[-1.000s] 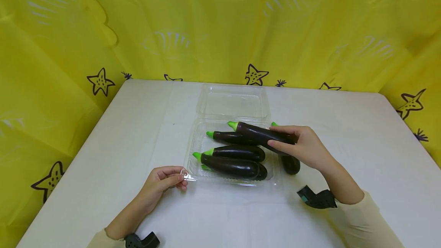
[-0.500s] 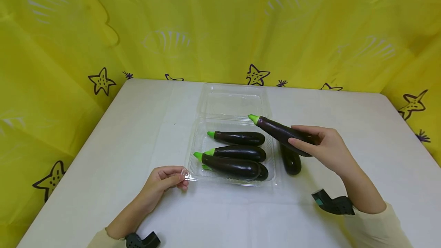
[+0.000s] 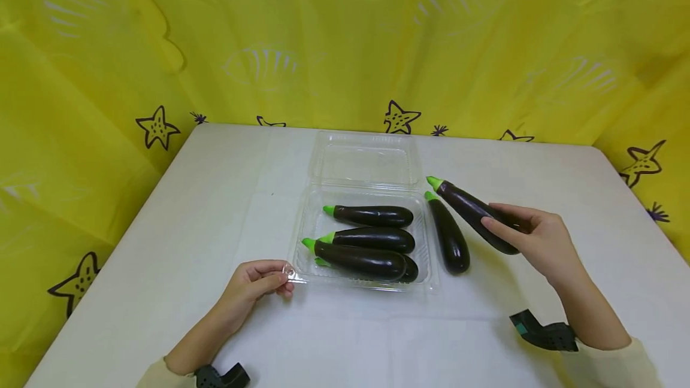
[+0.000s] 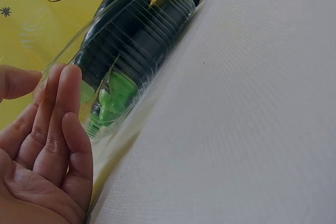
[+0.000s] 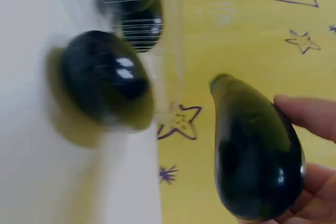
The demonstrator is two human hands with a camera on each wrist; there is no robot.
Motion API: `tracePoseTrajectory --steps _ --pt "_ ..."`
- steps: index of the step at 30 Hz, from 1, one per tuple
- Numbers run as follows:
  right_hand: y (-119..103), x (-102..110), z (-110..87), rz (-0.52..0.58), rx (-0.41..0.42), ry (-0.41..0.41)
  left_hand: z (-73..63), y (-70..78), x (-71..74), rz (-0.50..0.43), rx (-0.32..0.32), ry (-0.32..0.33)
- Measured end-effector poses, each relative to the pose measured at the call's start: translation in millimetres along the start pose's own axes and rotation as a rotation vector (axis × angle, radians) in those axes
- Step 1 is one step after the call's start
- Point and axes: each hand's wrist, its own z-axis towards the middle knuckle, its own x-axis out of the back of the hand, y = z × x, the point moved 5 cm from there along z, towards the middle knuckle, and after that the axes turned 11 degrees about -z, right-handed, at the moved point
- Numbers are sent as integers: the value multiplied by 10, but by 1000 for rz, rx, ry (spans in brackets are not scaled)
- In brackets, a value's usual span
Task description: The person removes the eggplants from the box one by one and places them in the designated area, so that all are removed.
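Observation:
My right hand (image 3: 544, 241) grips a dark purple eggplant (image 3: 474, 211) by its thick end, green tip pointing to the far left, held above the table. In the right wrist view the same eggplant (image 5: 257, 156) sits between thumb and fingers. My left hand (image 3: 253, 289) pinches the near left corner of a clear plastic clamshell box (image 3: 302, 220); the left wrist view shows thumb and fingertips (image 4: 68, 77) at its rim. Several eggplants (image 3: 372, 239) lie in the box's near half, green tips to the left, one partly hidden under another. One more eggplant (image 3: 450, 235) lies just right of the box.
The clamshell's lid (image 3: 366, 160) lies folded back toward the far edge of the white table (image 3: 226, 196). A yellow patterned cloth (image 3: 345, 41) hangs behind and beside the table.
My right hand has carried its eggplant from over the box to the right, past the eggplant on the table. The left hand has stayed at the box corner.

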Motion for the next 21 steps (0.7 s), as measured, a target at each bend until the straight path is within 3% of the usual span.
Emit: tracePoseTrajectory --steps 11,21 --pt "254 -108 10 -4 -125 66 4 -4 -3 -2 1 -1" --pt "315 -185 53 -48 -169 53 -4 -3 5 -8 -9 -8"
